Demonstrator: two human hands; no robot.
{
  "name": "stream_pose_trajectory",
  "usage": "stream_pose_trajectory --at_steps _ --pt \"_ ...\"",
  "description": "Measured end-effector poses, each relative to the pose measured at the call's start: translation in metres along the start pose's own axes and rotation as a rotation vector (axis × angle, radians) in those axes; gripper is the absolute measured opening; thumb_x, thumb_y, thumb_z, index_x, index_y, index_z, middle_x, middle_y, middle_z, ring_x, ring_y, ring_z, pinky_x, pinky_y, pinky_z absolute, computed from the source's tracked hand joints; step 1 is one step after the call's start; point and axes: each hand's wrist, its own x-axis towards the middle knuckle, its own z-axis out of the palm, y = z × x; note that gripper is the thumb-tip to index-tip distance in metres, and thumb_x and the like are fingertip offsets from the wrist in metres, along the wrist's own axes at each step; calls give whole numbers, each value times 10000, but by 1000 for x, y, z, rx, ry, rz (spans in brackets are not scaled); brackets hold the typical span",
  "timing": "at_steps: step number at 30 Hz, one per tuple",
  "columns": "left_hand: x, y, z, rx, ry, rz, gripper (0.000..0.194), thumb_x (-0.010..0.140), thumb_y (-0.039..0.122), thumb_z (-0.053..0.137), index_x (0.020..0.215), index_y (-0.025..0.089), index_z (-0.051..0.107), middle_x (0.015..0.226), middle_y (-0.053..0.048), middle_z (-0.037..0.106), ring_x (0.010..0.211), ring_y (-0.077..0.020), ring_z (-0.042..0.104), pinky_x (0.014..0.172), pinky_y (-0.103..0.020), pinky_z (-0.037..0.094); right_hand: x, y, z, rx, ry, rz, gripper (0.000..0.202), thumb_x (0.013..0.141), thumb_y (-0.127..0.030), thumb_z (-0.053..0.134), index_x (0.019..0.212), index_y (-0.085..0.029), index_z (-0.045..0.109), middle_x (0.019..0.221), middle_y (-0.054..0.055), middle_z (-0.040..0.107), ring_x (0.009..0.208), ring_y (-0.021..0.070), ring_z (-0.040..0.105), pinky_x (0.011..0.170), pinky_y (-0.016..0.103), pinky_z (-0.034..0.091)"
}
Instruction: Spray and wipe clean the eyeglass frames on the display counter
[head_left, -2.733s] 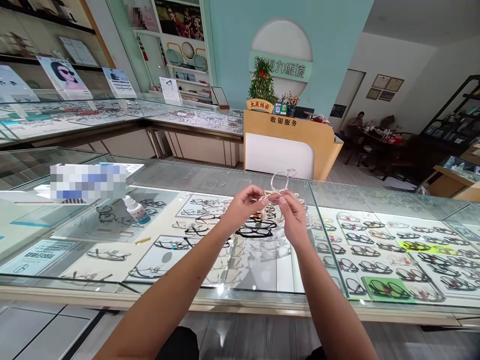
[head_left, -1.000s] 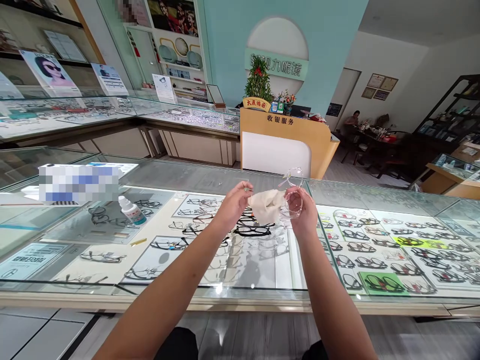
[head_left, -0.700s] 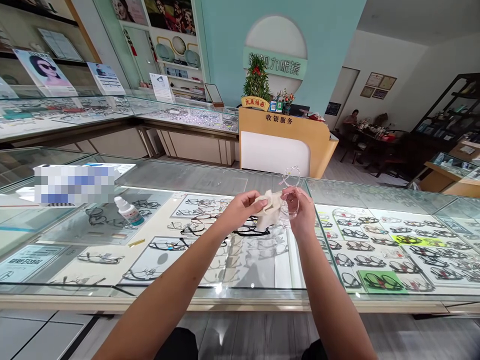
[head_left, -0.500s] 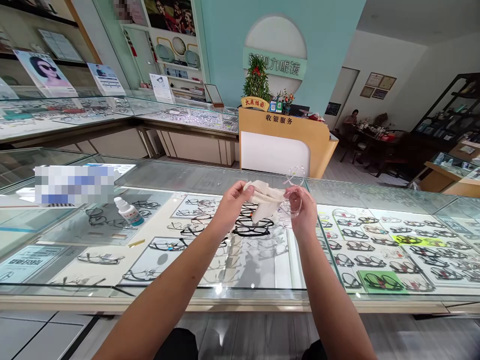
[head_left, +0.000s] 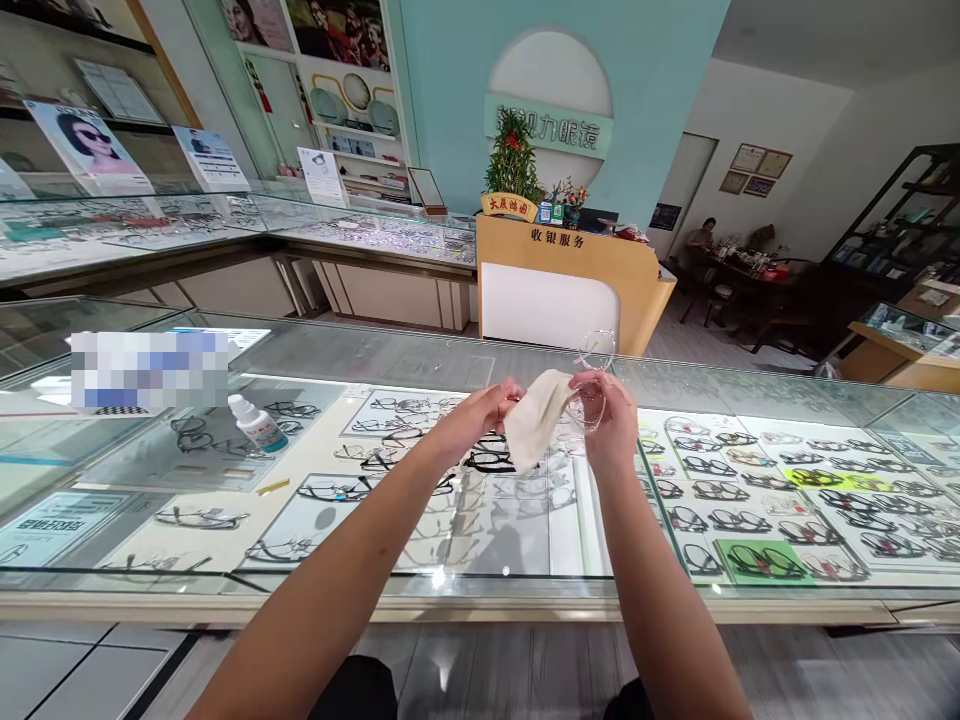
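Over the glass counter, my right hand (head_left: 611,415) is closed on clear-framed eyeglasses (head_left: 598,348) and on the upper corner of a cream cloth (head_left: 538,418). One rim stands above my fingers; part of the frame is hidden behind them. My left hand (head_left: 480,415) is at the cloth's left edge, thumb and fingers pinched together there. The cloth hangs spread between both hands. Beneath them, dark-framed glasses (head_left: 491,460) lie in the display case. To the left, a small white spray bottle with a blue label (head_left: 259,425) stands on the glass top.
The glass counter (head_left: 375,590) runs across in front of me, with rows of glasses (head_left: 739,522) inside. Left of the bottle lies a blurred box (head_left: 150,370). Beyond stands a wooden cashier desk (head_left: 645,270); a person (head_left: 701,237) sits at the far right.
The cloth was bunched and stretched between both hands; now it hangs opened out. My left hand has shifted slightly right and down. My right hand stays nearly in place with the eyeglasses.
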Motion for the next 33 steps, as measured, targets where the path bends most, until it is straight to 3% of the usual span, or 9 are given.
stream_pose_trajectory --at_steps 5,12,14,16,18,21,24,28,33 --pt "-1 1 6 55 -39 -37 464 825 628 768 821 180 645 802 -13 616 782 -160 563 766 -296 420 -2 -2 0 -5 -93 54 292 939 -413 642 817 -208 812 818 56 690 789 192 622 712 306 481" --pt "-3 6 5 -82 -34 -162 285 676 231 743 822 223 498 730 56 487 626 -104 400 613 -255 303 1 -1 -3 -10 -107 22 325 955 -397 590 771 -208 780 772 54 661 757 191 597 710 310 475" --pt "-2 5 5 -7 107 -37 245 689 204 677 808 229 464 722 59 461 616 -107 382 601 -260 291 1 0 -3 -39 -65 25 308 953 -391 598 789 -210 786 785 50 672 761 188 602 717 308 482" --pt "-3 3 7 162 369 239 211 730 181 637 790 232 440 715 58 436 634 -117 389 619 -268 315 1 0 -3 -78 -36 24 303 951 -409 615 802 -212 790 820 52 700 783 195 620 738 317 498" --pt "-6 3 13 391 507 521 159 788 173 636 828 233 494 768 38 499 717 -137 472 707 -283 398 0 2 -2 -103 -48 26 311 953 -437 628 820 -215 799 863 60 733 807 206 641 753 331 515" --pt "-13 3 25 686 363 699 239 852 217 685 1079 235 616 1099 -45 673 1035 -203 621 935 -344 483 -2 5 0 -89 -140 46 317 969 -458 635 858 -227 822 923 64 772 858 220 678 797 348 539" --pt "-18 1 33 789 224 641 484 885 275 712 1347 246 572 1391 -91 653 1238 -249 629 1041 -379 487 -4 8 0 -58 -229 72 296 988 -455 638 912 -251 839 966 58 793 930 236 716 889 372 555" --pt "-16 -3 29 799 276 541 357 995 291 588 1348 249 616 1259 -55 740 1093 -219 694 941 -344 513 -6 7 1 -111 -314 82 306 1008 -465 629 942 -262 848 999 62 806 996 260 736 957 407 556" --pt "-14 0 20 805 260 629 269 1047 372 544 1156 230 743 1120 -67 765 1037 -223 680 933 -349 499 -8 0 5 -269 -307 -68 320 1032 -446 595 941 -276 850 1061 68 800 1096 278 718 1019 434 523"
